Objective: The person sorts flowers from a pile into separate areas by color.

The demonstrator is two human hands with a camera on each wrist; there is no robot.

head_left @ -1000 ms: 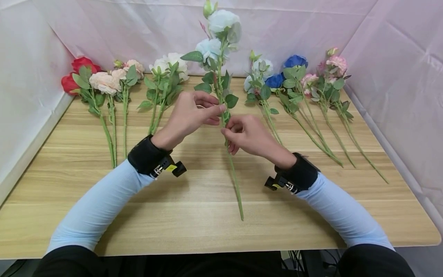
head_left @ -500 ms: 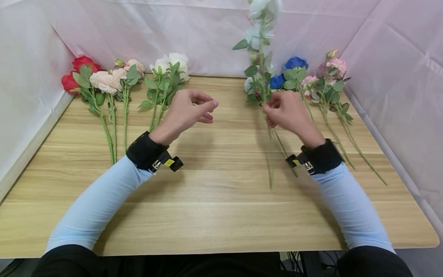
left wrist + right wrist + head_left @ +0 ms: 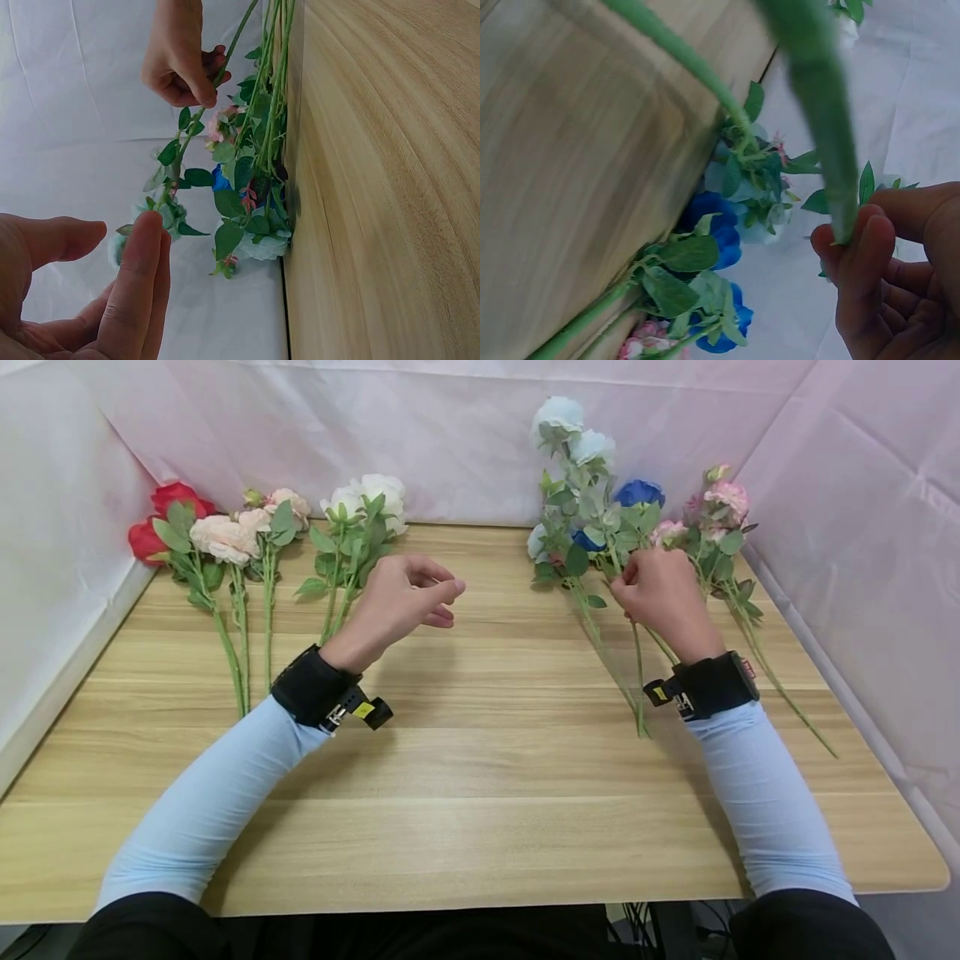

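Note:
My right hand (image 3: 663, 597) pinches the green stem (image 3: 821, 112) of an artificial pale blue flower (image 3: 559, 414) between thumb and fingers. Its blooms stand up against the back cloth, and the lower stem hangs below the hand. Another pale blue flower (image 3: 262, 244) lies on the table beneath, its stem crossing the held one in the head view. Blue flowers (image 3: 640, 493) lie beside it, partly covered by leaves and the right hand. My left hand (image 3: 401, 602) hovers over the table with relaxed, slightly bent fingers and nothing in them, close to the white flowers (image 3: 382, 493).
Red flowers (image 3: 180, 500) and peach flowers (image 3: 225, 537) lie at the back left of the wooden table (image 3: 450, 793). Pink flowers (image 3: 727, 502) lie at the back right. White cloth (image 3: 465, 443) walls in the back and both sides.
The right hand has carried the pale blue flower from the middle to the right, over the flowers lying there. The left hand has let go of it and stayed nearly in place.

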